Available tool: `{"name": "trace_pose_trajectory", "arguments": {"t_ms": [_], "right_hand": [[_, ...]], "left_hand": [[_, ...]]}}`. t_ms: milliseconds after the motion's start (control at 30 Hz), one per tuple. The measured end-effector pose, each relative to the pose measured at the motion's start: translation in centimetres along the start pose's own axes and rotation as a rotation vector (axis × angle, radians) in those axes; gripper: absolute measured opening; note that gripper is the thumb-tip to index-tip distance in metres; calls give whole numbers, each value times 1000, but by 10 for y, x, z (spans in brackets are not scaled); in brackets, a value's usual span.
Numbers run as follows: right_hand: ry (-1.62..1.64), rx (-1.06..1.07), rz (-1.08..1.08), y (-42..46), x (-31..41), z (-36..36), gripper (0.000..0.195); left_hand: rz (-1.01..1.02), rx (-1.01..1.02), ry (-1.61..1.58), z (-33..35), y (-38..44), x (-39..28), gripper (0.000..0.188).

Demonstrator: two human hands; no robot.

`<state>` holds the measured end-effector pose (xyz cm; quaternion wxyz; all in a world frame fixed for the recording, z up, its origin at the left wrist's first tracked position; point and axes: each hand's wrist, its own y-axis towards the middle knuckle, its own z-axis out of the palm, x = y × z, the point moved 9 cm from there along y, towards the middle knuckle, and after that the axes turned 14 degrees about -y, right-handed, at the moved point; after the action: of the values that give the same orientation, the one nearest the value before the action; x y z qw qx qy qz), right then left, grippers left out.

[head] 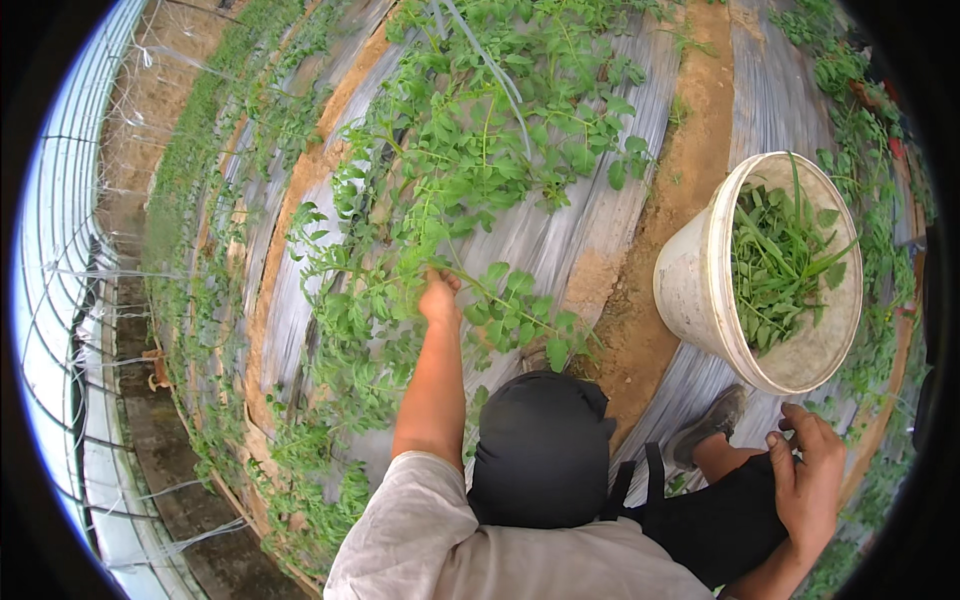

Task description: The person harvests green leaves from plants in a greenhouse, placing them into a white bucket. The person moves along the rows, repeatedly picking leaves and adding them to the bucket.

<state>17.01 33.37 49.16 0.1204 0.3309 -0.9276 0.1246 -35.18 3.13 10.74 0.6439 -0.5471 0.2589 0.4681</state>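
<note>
My left hand (439, 298) reaches into a leafy tomato plant (465, 187). Its fingers are curled around a green stem, with leaves hiding part of the fingertips. From there a leafy tomato branch (517, 307) runs to the right. My right hand (810, 472) hangs in the air at the lower right, fingers loosely bent and apart, holding nothing. Above it, a dirty white plastic bucket (690, 292) leans with its mouth to the right. Picked green shoots, leaves and a few long blades of grass (780, 262) lie inside the bucket.
Silvery plastic mulch film (525, 240) covers the beds, with bare soil paths (694, 135) between. A pale strip of twine (487, 60) hangs over the plants. A rounded black cloth form (547, 450) and my shoe (705, 424) are below. The greenhouse wall (67, 225) curves along the left.
</note>
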Motion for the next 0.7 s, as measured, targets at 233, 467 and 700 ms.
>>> {"name": "trace_pose_trajectory", "arguments": {"t_ms": [233, 467, 700], "right_hand": [[-11, 31, -29, 2, 8, 1, 29], [-14, 35, -4, -5, 1, 1, 29], [-48, 3, -64, -8, 12, -4, 34]], "left_hand": [[3, 94, 122, -4, 5, 6, 9], [669, 377, 1149, 26, -47, -33, 33], [668, 274, 1145, 68, -71, -130, 53]]}}
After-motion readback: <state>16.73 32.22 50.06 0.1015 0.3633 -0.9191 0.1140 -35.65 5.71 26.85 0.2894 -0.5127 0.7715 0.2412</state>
